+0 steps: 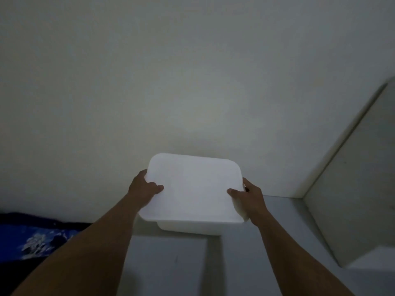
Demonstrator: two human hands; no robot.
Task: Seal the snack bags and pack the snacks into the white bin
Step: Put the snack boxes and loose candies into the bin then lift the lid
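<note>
Two outstretched arms, left hand and right hand each clasping a side of the lidded white bin.

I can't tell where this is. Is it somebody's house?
Probably a room at home, though it is dim. A plain wall stands behind, a blue patterned cloth like bedding lies at the left, and both hands hold a white bin on a grey surface.
</note>
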